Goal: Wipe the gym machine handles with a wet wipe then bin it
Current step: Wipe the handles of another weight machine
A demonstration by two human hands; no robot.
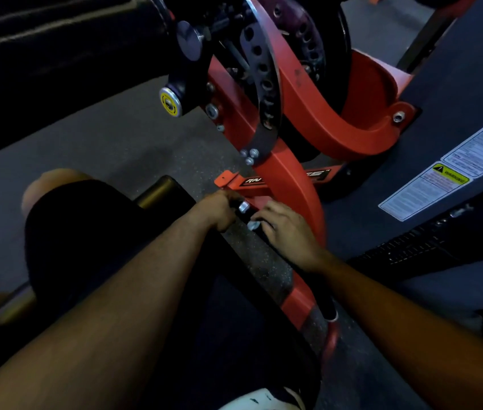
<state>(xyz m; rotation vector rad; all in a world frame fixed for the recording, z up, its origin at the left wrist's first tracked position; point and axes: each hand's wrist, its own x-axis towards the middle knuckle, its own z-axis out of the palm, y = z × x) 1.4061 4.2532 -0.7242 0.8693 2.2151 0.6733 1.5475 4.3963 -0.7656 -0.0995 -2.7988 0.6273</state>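
Note:
A short black handle (pixel 241 213) with a silver end cap (pixel 243 206) sticks out low on the red machine frame (pixel 290 184). My left hand (pixel 219 210) is closed around the handle's left part. My right hand (pixel 286 229) lies over its right part with the fingers curled down. Under those fingertips shows a small pale wad, which looks like the wet wipe (pixel 253 225), pressed against the handle. Most of the wipe is hidden by the fingers.
A black padded roller (pixel 56 48) fills the top left. A perforated steel adjuster plate (pixel 264 84) and a yellow-capped pin (pixel 170 102) sit above the hands. A weight-stack shroud with a warning label (pixel 447 179) stands at the right. My knee in black shorts (pixel 86 232) is at the left on the grey rubber floor (pixel 115 143).

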